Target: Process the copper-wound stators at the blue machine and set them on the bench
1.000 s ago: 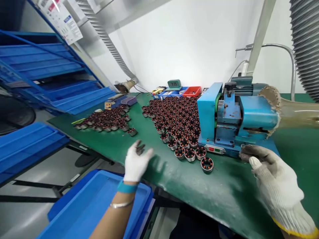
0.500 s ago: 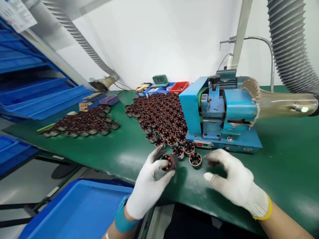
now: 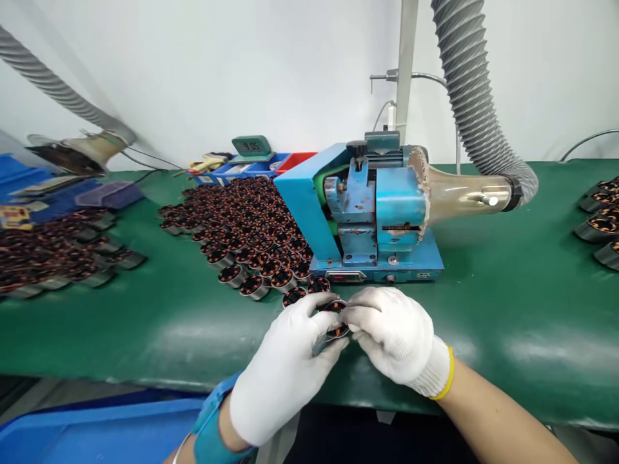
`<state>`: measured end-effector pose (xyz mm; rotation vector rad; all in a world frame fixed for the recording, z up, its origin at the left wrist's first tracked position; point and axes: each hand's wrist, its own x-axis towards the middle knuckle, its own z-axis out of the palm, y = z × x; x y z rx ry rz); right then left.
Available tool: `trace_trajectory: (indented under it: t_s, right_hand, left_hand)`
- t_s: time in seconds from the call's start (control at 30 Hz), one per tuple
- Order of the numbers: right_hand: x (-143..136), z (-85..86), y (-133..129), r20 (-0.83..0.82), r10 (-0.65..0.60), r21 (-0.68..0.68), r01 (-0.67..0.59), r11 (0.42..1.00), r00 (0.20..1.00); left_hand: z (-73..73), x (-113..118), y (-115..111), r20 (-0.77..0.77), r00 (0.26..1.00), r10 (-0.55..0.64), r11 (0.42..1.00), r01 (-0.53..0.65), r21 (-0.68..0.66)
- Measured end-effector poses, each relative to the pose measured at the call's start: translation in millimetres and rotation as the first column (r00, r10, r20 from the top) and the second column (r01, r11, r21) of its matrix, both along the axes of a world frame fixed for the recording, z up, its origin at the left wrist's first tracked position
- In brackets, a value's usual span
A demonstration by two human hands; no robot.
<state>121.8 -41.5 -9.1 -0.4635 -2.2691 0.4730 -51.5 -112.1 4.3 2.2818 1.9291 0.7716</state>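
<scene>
1. Hands: 2, white glove on each. Left hand pinches 1 motor stator between thumb and fingers. Right hand has its fingers bunched against the stator's right side; can't tell what they pinch, if anything.
2. Stator position: between the 2 hands, near side of the green tabletop. Can't tell if it touches the surface.
3. Other stators: 3 groups. Middle group, ahead of left hand, too dense to count; its nearest 2 sit just past the left fingers. Left group, well left of left hand, also uncountable. Right group, far right of right hand, at least 3 visible, cut by frame.
4. Bench machine: 1, blue, ahead of right hand. 1 clear hood on its right end.
5. Corrugated hoses: 2. Right hose feeds that hood; left hose is far ahead-left of left hand.
6. Ahead of left hand, past the middle group: 1 red bin, 1 digital clock.
7. Blue tray: 1, left of left hand, beyond the near edge.
8. Edges: tabletop's near edge runs under the forearms. Machine base just past right knuckles, tight forward.
9. Room: widest right of right hand, up to right group. Narrower lane ahead-left of left hand, between left and middle groups.
</scene>
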Motion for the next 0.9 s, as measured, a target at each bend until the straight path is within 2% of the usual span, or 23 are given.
trace_trajectory:
  t_s: [0.07, 0.1, 0.17, 0.2, 0.23, 0.27, 0.33, 0.4, 0.43, 0.5, 0.57, 0.63, 0.67, 0.7, 0.73, 0.77, 0.83, 0.87, 0.9]
  right_hand:
    - [-2, -0.1, 0, -0.042, -0.081, -0.187, 0.071, 0.98, 0.996]
    - [-2, 0.5, 1, -0.086, -0.138, -0.344, 0.101, 0.934, 0.987]
    - [1, 2.4, 7, -0.178, -0.282, -0.638, 0.108, 0.763, 0.943]
    - [3, 3.6, 11, -0.218, -0.349, -0.721, 0.091, 0.687, 0.911]
    - [6, 4.7, 14, -0.255, -0.39, -0.751, 0.072, 0.656, 0.885]
    - [8, 5.5, 16, -0.285, -0.388, -0.733, 0.061, 0.677, 0.876]
    - [10, 6.3, 15, -0.275, -0.272, -0.582, 0.065, 0.811, 0.922]
    - [6, 6.1, 9, -0.195, -0.105, -0.318, 0.039, 0.947, 0.975]
    - [4, 5.9, 5, -0.149, -0.031, -0.184, 0.003, 0.983, 0.988]
    - [-2, 6.4, 0, -0.085, 0.069, 0.031, -0.066, 0.997, 0.994]
    - [-2, 8.7, 2, -0.005, 0.079, 0.174, -0.077, 0.982, 0.997]
    - [5, 12.0, 10, 0.05, -0.027, 0.253, 0.014, 0.967, 0.998]
    - [10, 13.5, 14, 0.037, -0.117, 0.241, 0.105, 0.965, 0.992]
    - [15, 14.6, 18, 0.012, -0.214, 0.162, 0.209, 0.964, 0.977]
    - [19, 15.1, 21, 0.002, -0.291, 0.016, 0.291, 0.957, 0.957]
    - [22, 15.2, 22, 0.019, -0.321, -0.172, 0.319, 0.932, 0.947]
    - [21, 14.3, 19, 0.083, -0.235, -0.516, 0.244, 0.821, 0.968]
    - [18, 13.8, 16, 0.087, -0.15, -0.619, 0.172, 0.767, 0.985]
    - [14, 13.2, 11, 0.067, -0.082, -0.67, 0.106, 0.735, 0.994]
  left_hand:
    - [1.2, 0, -1, 0.014, 1.0, 0.003, 1.0, -0.002, -0.028]
    - [1.7, 0, -1, 0.033, 0.999, 0.004, 0.999, -0.003, -0.035]
    - [2.5, -1, -1, 0.082, 0.996, 0.02, 0.999, -0.016, -0.041]
    - [2.7, -2, 0, 0.107, 0.994, 0.032, 0.998, -0.027, -0.048]
    - [2.9, -3, 0, 0.134, 0.99, 0.042, 0.998, -0.035, -0.059]
    - [3.2, -4, -1, 0.164, 0.985, 0.047, 0.997, -0.035, -0.075]
    - [4.2, -4, -2, 0.241, 0.97, 0.038, 0.993, -0.009, -0.122]
    - [6.3, -3, -4, 0.322, 0.947, 0.021, 0.984, 0.037, -0.174]
    - [7.5, -3, -5, 0.353, 0.936, 0.017, 0.978, 0.057, -0.199]
    - [10.0, -1, -7, 0.381, 0.924, 0.007, 0.967, 0.091, -0.239]
    - [11.7, -1, -8, 0.378, 0.926, -0.007, 0.96, 0.112, -0.256]
    - [11.9, -3, -9, 0.36, 0.933, -0.025, 0.962, 0.12, -0.244]
    - [11.5, -4, -10, 0.346, 0.938, -0.027, 0.968, 0.111, -0.223]
    - [10.7, -5, -11, 0.326, 0.945, -0.025, 0.976, 0.094, -0.198]
    - [9.7, -6, -11, 0.297, 0.955, -0.018, 0.982, 0.073, -0.173]
    - [8.4, -6, -12, 0.262, 0.965, -0.006, 0.988, 0.047, -0.149]
    - [5.3, -5, -11, 0.18, 0.983, 0.02, 0.995, -0.002, -0.098]
    - [3.8, -3, -10, 0.141, 0.99, 0.03, 0.997, -0.02, -0.069]
    - [2.5, -1, -9, 0.106, 0.994, 0.04, 0.999, -0.036, -0.04]
